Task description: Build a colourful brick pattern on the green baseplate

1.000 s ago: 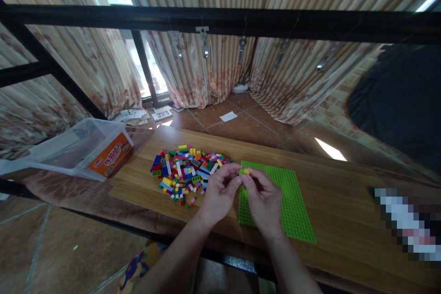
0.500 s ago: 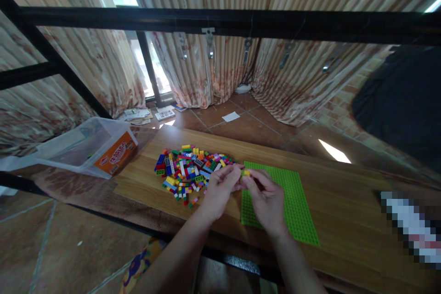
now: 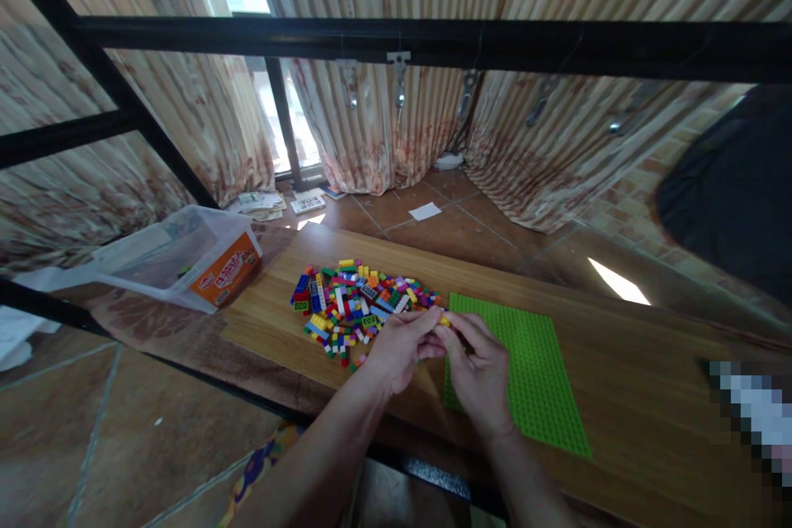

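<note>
Between my fingertips is a small yellow toy brick [image 3: 444,320], mostly covered by the fingers. My left hand [image 3: 402,345] pinches it from the left, and my right hand [image 3: 479,359] grips it from the right, so both hands meet there. Whether it is one piece or several joined ones I cannot tell. A loose pile of coloured toy bricks [image 3: 350,305] lies on the wooden board just left of and behind my left hand. Under and beyond my right hand lies a flat green studded baseplate [image 3: 538,371].
The wooden board [image 3: 643,379] rests on a table with a brown cloth [image 3: 161,330]. A clear plastic box [image 3: 161,264] with an orange label stands at the left. A black metal bar [image 3: 433,45] with hanging hooks crosses ahead. A blurred-out patch [image 3: 755,412] lies far right.
The view has shifted slightly, so everything sits a little farther right. Both hands stay together on the brick, and less of it shows between the fingers now.
</note>
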A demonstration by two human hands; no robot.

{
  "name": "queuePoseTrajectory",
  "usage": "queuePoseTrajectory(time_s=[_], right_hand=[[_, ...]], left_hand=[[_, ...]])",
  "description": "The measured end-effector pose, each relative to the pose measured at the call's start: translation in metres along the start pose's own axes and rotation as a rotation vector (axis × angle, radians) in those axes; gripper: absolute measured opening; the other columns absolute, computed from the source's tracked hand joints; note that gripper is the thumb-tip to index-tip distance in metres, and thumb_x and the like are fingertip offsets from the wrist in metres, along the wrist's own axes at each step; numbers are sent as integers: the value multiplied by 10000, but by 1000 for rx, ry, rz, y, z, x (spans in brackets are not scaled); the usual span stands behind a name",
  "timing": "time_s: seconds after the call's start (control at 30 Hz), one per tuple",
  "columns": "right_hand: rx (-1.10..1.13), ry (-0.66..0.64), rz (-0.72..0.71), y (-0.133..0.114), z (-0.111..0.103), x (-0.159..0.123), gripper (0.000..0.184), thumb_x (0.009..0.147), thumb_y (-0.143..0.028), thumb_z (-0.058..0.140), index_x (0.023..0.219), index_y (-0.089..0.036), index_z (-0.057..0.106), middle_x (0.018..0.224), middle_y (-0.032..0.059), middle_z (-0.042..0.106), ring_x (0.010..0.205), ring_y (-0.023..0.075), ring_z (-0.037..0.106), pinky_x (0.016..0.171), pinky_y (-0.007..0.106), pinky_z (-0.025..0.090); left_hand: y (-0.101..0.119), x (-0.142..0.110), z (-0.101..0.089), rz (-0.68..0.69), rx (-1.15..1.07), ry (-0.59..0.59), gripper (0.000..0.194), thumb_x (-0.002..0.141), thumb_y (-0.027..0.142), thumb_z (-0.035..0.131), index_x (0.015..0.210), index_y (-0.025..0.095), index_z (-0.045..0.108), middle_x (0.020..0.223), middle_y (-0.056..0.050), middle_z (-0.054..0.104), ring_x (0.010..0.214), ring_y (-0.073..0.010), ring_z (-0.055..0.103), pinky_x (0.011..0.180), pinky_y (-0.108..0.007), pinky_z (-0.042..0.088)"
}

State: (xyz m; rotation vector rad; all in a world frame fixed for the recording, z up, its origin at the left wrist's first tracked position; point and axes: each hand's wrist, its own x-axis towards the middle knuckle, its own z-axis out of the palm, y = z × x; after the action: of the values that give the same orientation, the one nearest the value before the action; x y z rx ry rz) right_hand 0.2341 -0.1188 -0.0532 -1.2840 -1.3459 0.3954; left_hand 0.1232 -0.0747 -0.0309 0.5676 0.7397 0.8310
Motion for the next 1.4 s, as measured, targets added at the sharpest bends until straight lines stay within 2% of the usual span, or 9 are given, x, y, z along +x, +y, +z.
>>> queuePoseTrajectory(time_s=[0.43, 0.63, 0.7, 0.9, 1.0, 1.1, 1.27, 1.33, 1.4], right_hand=[[47, 29, 99, -1, 3, -2, 180, 861, -339, 598, 936, -224, 714, 917, 49, 666, 862, 190, 611, 772, 347, 502], [346, 64, 460, 6, 4, 2, 268, 810, -442, 644, 889, -193, 705, 874, 42, 701, 805, 177, 630, 744, 330, 510], [429, 58, 521, 8, 3, 3, 291, 798, -460, 653, 879, -184, 698, 843, 37, 701, 765, 169, 626, 706, 314, 505], [229, 3, 444, 4, -5, 9, 323, 802, -469, 636, 892, -174, 732, 853, 44, 707, 749, 161, 605, 672, 293, 470], [197, -15, 429, 1, -7, 10, 316, 797, -470, 642, 798, -167, 730, 723, 21, 670, 673, 145, 573, 627, 275, 449], [228, -38, 429, 1, -8, 9, 343, 824, -488, 607, 835, -170, 736, 660, 7, 631, 622, 136, 548, 585, 266, 433], [293, -97, 399, 0, -10, 8, 391, 899, -495, 495, 1105, -231, 697, 921, 47, 702, 857, 181, 627, 769, 332, 491], [258, -141, 367, -3, -11, 9, 360, 888, -471, 528, 1129, -256, 687, 1026, 45, 699, 963, 194, 623, 852, 352, 481], [236, -161, 352, -7, -10, 9, 337, 876, -450, 555, 1125, -264, 686, 1044, 37, 699, 955, 190, 629, 861, 353, 483]], left_hand=[[-7, 0, 2, 48, -22, 36, 446, 577, 477, 836, 734, 87, 684, 602, -11, 618, 512, -81, 559, 512, -201, 476], [-6, -1, 5, 60, 71, 18, 465, 637, 539, 766, 750, 106, 641, 619, -10, 606, 548, -102, 593, 557, -219, 503], [-5, -2, 5, 68, 135, -15, 445, 626, 507, 782, 767, 112, 632, 639, -13, 619, 554, -107, 601, 569, -228, 507], [-3, -2, 2, 62, 247, 14, 415, 721, 524, 685, 718, 118, 599, 637, -25, 616, 495, -88, 553, 486, -205, 440], [-3, -2, 3, 42, 231, -12, 440, 704, 550, 691, 737, 119, 606, 641, -17, 600, 488, -83, 531, 473, -205, 429], [-2, -4, 4, 5, 163, -44, 433, 683, 531, 723, 715, 122, 585, 615, 3, 559, 452, -51, 460, 424, -171, 342], [4, -6, 4, -155, -18, -122, 414, 705, 514, 717, 741, 133, 559, 586, 29, 497, 410, -16, 327, 381, -148, 166], [5, -6, 4, -181, -39, -133, 411, 698, 508, 727, 748, 141, 549, 571, 38, 479, 404, -16, 301, 378, -148, 139], [4, -6, 4, -189, -38, -125, 417, 686, 507, 740, 742, 147, 538, 559, 44, 469, 403, -17, 293, 378, -146, 128]])
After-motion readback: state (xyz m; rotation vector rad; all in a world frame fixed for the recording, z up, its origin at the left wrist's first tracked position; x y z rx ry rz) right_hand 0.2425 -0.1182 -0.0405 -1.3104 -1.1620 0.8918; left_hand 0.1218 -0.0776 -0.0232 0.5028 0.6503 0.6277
